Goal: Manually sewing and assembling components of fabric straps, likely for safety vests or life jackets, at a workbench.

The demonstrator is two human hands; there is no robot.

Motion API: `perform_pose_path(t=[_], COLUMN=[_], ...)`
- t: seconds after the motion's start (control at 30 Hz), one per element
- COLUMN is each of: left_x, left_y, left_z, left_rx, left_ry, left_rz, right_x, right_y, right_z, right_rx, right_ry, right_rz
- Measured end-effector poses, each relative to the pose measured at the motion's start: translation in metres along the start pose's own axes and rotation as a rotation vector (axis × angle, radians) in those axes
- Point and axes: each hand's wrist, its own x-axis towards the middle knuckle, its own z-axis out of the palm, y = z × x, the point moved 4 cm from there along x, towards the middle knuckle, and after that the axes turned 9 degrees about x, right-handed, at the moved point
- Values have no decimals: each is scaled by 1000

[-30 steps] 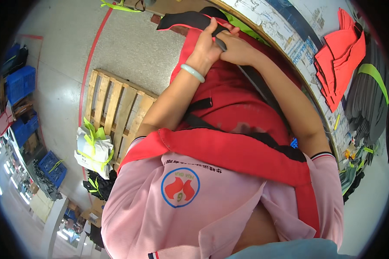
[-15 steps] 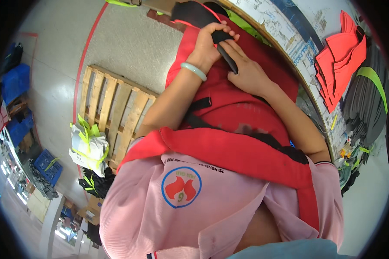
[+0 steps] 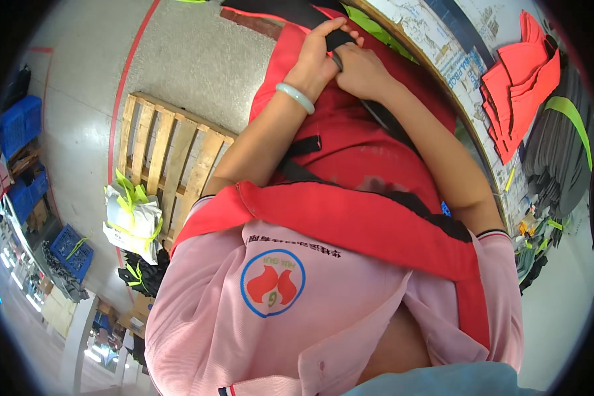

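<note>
A red fabric piece (image 3: 350,152) with black straps (image 3: 297,173) is lying over a pink shirt (image 3: 257,330) bearing a blue-ringed red emblem. A pale green bracelet (image 3: 296,97) is circling one wrist. A tan wooden pallet (image 3: 168,158) is sitting on grey floor (image 3: 198,59) beside blue crates (image 3: 20,125).

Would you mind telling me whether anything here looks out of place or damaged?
Nothing stands out. Both hands, left hand and right hand, grip a black strap on the red fabric piece; no tear or spill shows. The wooden pallet lies flat on the floor.
</note>
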Motion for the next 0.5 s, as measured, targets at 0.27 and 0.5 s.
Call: perform_pose_path(t=[0.27, 0.5], left_x=[-7, 1], left_y=[7, 2], left_z=[-5, 5], left_rx=[-42, 38], left_ry=[-16, -40], left_rz=[23, -74], right_x=[-51, 7], right_y=[-5, 12], right_z=[5, -6], right_rx=[190, 109], right_ry=[176, 54], right_rz=[-171, -171])
